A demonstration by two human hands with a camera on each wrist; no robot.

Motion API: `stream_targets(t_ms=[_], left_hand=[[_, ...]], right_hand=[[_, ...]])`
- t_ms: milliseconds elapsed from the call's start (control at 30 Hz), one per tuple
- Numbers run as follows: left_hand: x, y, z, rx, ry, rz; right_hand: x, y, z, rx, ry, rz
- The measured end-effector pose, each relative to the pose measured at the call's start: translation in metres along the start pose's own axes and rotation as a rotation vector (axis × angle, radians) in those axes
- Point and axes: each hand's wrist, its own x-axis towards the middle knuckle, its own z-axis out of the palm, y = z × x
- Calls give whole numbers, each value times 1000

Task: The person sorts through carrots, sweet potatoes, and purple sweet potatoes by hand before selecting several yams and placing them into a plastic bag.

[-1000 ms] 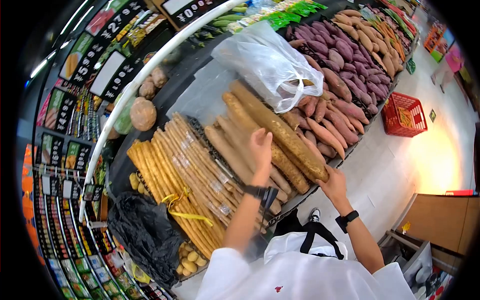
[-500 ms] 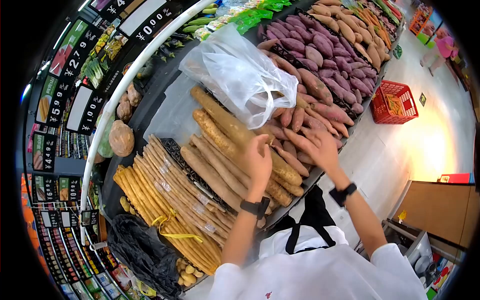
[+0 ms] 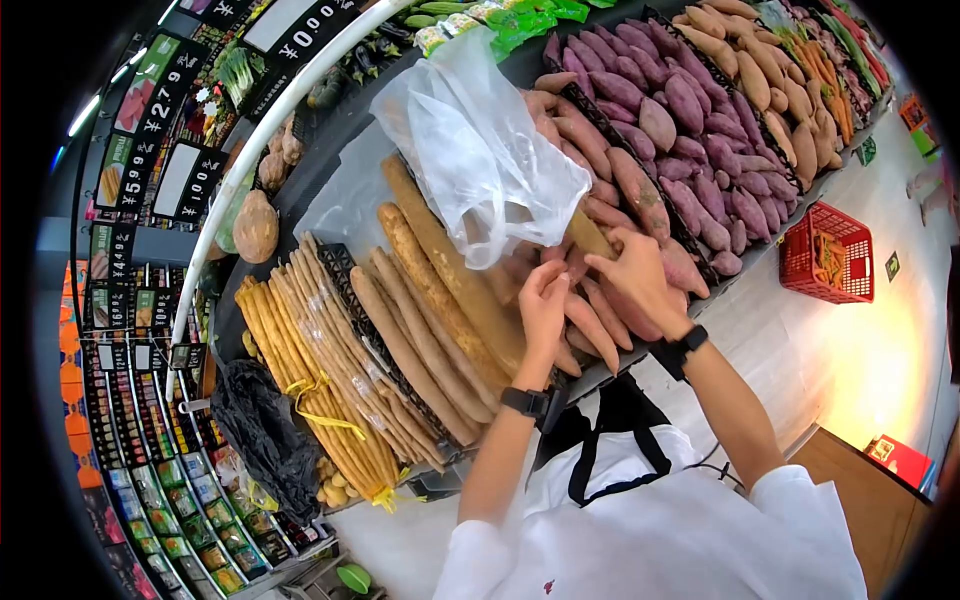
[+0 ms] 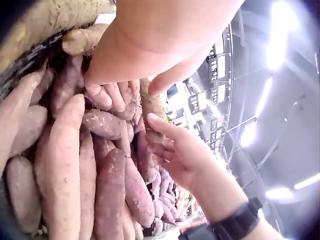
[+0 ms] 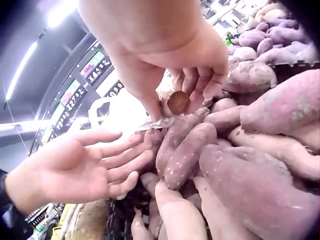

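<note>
My right hand [image 3: 607, 256] pinches the end of a brown tuber [image 3: 586, 234] that pokes up beside a clear plastic bag [image 3: 480, 150]. In the right wrist view its fingertips [image 5: 192, 82] curl round the tuber's round end [image 5: 177, 102]. The left wrist view shows the same grip on the tuber [image 4: 150, 102]. My left hand [image 3: 545, 288] hovers just left of it with flat, straight fingers [image 5: 125, 160], holding nothing. Both hands are over a pile of pink sweet potatoes [image 3: 600, 315].
Long thick yams [image 3: 440, 280] and bundles of thin roots [image 3: 320, 350] lie left of the hands. Purple sweet potatoes [image 3: 680, 100] fill the crate behind. A black bag [image 3: 265, 430] hangs at the stand's left end. A red basket [image 3: 830, 255] stands on the floor to the right.
Both hands left the long yam and moved right to the sweet potato pile. My right hand, open half a second ago, now pinches the brown tuber by the bag.
</note>
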Motion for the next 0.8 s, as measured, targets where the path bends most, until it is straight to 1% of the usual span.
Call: stream_targets(t_ms=[33, 100, 133, 200, 267, 333, 400, 467, 500, 533, 567, 633, 667, 733, 767, 800], left_hand=[[2, 0, 4, 1, 5, -10], [7, 2, 8, -155, -25, -206], [9, 4, 13, -159, -25, -214], [10, 4, 22, -389, 83, -348], [10, 3, 21, -428, 43, -366], [7, 2, 21, -524, 0, -427], [5, -3, 25, -502, -22, -449], [0, -4, 35, -416, -71, -457], [-5, -1, 41, -433, -31, -458], [-7, -4, 42, -433, -51, -458], [-7, -6, 43, -436, -81, -452], [-13, -8, 42, -411, -119, -451], [-21, -8, 38, -410, -148, -458], [-41, -3, 33, -418, -295, -447], [-52, -8, 32, -446, -301, -490], [-64, -16, 30, -465, -348, -485]], right_hand=[[-14, -2, -13, -1, -9, 6], [-49, -8, -40, -91, -153, 52], [-65, -5, -51, -97, -157, 58], [-98, 3, -72, 46, -255, 161], [-127, 12, -89, 47, -256, 154], [-149, 20, -101, 51, -242, 152], [-166, 25, -113, 52, -201, 111], [-181, 25, -123, 32, -195, 149], [-191, 22, -125, -48, -154, 88], [-201, 18, -126, -131, -113, 29], [-211, 13, -124, -139, -93, 35], [-237, 1, -117, -310, -8, -32], [-253, -3, -112, -320, 14, -16], [-285, -1, -109, -378, 71, 27], [-299, 0, -109, -388, 86, 21], [-318, 0, -107, -396, 116, 47]])
